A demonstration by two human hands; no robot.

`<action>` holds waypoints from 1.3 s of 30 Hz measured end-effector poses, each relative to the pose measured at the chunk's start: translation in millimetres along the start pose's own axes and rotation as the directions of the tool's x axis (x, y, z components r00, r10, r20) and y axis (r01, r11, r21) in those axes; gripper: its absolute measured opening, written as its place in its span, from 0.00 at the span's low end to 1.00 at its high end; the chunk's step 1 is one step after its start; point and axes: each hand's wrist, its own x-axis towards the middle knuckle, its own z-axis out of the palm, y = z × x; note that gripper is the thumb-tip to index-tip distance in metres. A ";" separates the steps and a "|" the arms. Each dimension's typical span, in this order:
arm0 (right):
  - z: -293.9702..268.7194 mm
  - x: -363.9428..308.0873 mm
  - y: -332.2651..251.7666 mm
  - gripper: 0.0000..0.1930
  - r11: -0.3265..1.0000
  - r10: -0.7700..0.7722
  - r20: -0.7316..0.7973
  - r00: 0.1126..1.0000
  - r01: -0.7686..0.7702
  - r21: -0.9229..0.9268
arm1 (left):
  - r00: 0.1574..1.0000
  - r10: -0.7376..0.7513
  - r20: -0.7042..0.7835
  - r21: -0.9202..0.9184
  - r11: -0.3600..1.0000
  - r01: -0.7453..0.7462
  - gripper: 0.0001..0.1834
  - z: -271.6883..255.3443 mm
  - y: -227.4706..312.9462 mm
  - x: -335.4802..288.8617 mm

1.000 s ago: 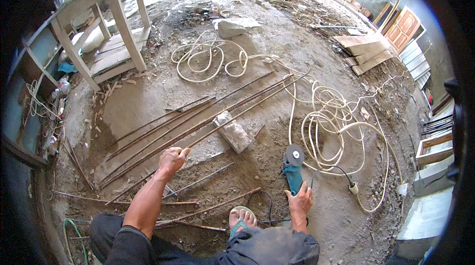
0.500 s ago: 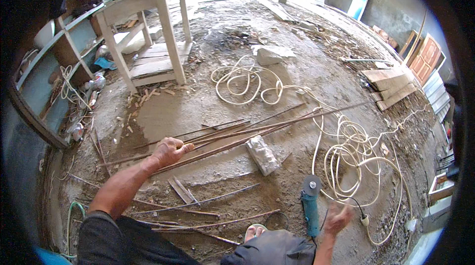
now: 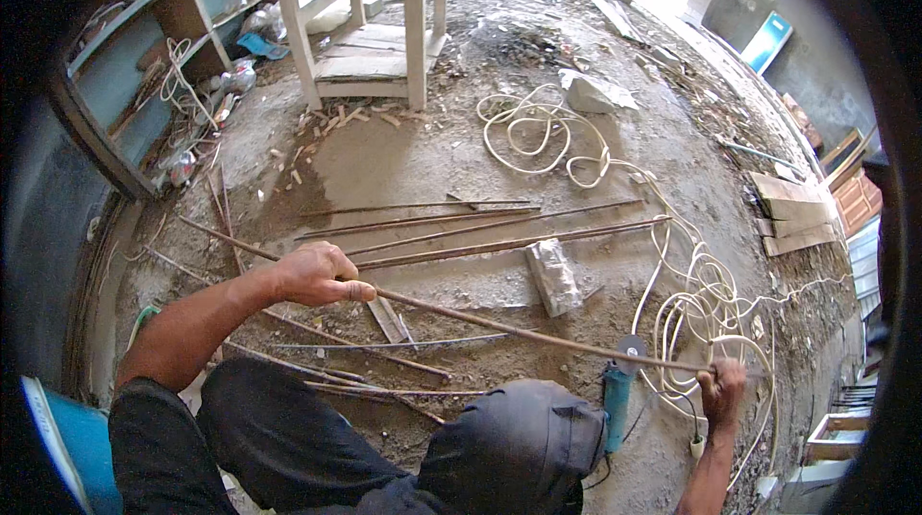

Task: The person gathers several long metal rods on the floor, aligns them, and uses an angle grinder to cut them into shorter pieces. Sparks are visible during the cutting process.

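A long rusty steel rod (image 3: 499, 325) runs across in front of me, raised above the ground, slanting down to the right. My left hand (image 3: 315, 277) is wrapped round it left of its middle. Near its right end my right hand (image 3: 720, 386) grips it too. Below the rod, beside my right knee, an angle grinder (image 3: 618, 398) with a teal body stands with its disc up, partly hidden by the knee. Several more rods (image 3: 451, 248) lie on the ground beyond my hands, some against a grey block (image 3: 553, 277).
Coiled white cable (image 3: 687, 299) lies at the right, with another loop (image 3: 523, 135) farther off. A wooden table (image 3: 370, 87) stands far left beside open shelves (image 3: 144, 44). More rods (image 3: 384, 387) lie close to my knees. Planks (image 3: 793, 212) rest at the right, and a blue bucket (image 3: 72, 448) is near left.
The rod has swung toward me, its right end coming down and nearer. My right hand, empty before, has moved up and right and taken hold of it. The view has shifted left.
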 end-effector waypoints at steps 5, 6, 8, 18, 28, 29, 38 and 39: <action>-35.7 -35.5 12.4 0.40 0.983 -0.039 -0.040 0.998 0.031 -0.181 | 0.994 -0.003 -0.111 0.021 1.000 0.006 0.31 -6.3 -33.3 -33.8; -46.9 -41.5 14.9 0.41 0.978 -0.031 -0.037 0.999 0.023 -0.207 | 0.989 -0.038 -0.146 0.113 0.992 0.055 0.33 -8.4 -43.4 -43.4; -67.7 -49.2 18.7 0.41 0.976 -0.009 0.036 0.999 0.016 -0.218 | 0.968 -0.047 -0.246 0.225 0.969 0.104 0.36 -10.2 -64.5 -53.4; -104.7 -95.2 7.4 0.40 0.962 0.087 0.151 0.985 -0.044 -0.268 | 0.806 0.141 -0.575 0.326 0.943 0.069 0.42 25.4 -100.1 -86.3; -44.2 -102.0 -187.0 0.28 0.817 0.520 0.170 0.837 -0.428 -0.386 | 0.790 -0.328 -0.519 0.124 0.885 0.449 0.33 57.3 -35.7 -96.2; -22.3 -78.6 -208.2 0.29 0.821 0.554 0.199 0.809 -0.491 -0.290 | 0.781 -0.306 -0.545 0.164 0.874 0.457 0.30 61.4 -34.9 -83.5; 70.5 92.4 -259.1 0.29 0.799 0.315 0.419 0.851 -0.476 0.367 | 0.823 -0.267 -0.502 -0.266 0.953 0.147 0.24 86.0 -50.0 21.4; 74.2 94.7 -254.3 0.27 0.779 0.330 0.434 0.838 -0.502 0.376 | 0.790 -0.200 -0.579 -0.170 0.978 0.123 0.23 81.8 -65.0 24.0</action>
